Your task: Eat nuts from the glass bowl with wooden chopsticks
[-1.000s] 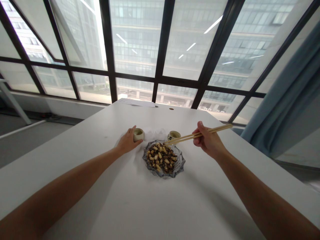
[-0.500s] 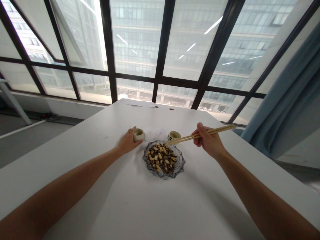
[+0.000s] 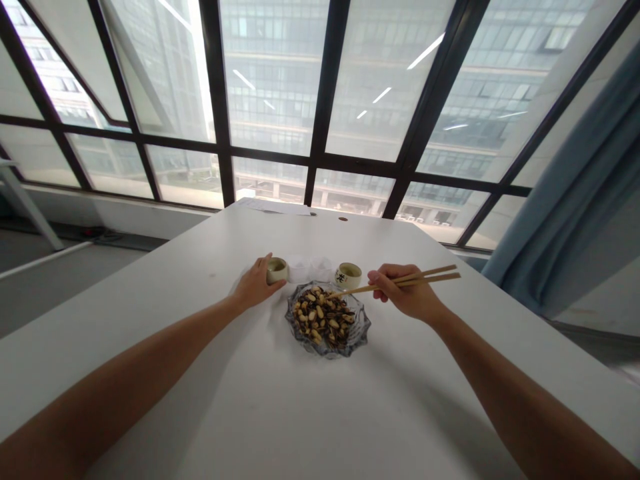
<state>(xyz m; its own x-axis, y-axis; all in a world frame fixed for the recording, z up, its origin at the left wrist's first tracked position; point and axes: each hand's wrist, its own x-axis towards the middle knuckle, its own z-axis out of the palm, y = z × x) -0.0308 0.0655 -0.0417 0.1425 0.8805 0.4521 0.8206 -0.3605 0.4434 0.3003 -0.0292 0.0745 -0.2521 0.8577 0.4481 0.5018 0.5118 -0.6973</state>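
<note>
My left hand (image 3: 256, 283) is curved round the left side of a small teacup (image 3: 277, 271) standing on the table, thumb in front and fingers behind. In my right hand (image 3: 403, 290) is a pair of wooden chopsticks (image 3: 425, 276), pinched by the fingers. Their tips reach into a scalloped glass bowl (image 3: 361, 333), touching or just over the peanuts and dark seeds (image 3: 323, 317) heaped in it. A second teacup (image 3: 349, 274), with dark writing on its side, stands behind the bowl to the right. Whether the tips grip a nut is too small to tell.
Between the cups lies something white and crumpled or translucent (image 3: 311, 269). Paper sheets (image 3: 277, 207) and a small brown disc (image 3: 343, 219) lie at the far end of the white table (image 3: 320, 413). Windows rise behind; a blue curtain (image 3: 575, 200) hangs at right.
My right hand has moved left and slightly down, bringing the chopstick tips further into the nuts. The chopsticks' rear ends have spread apart. My left hand stays at the cup.
</note>
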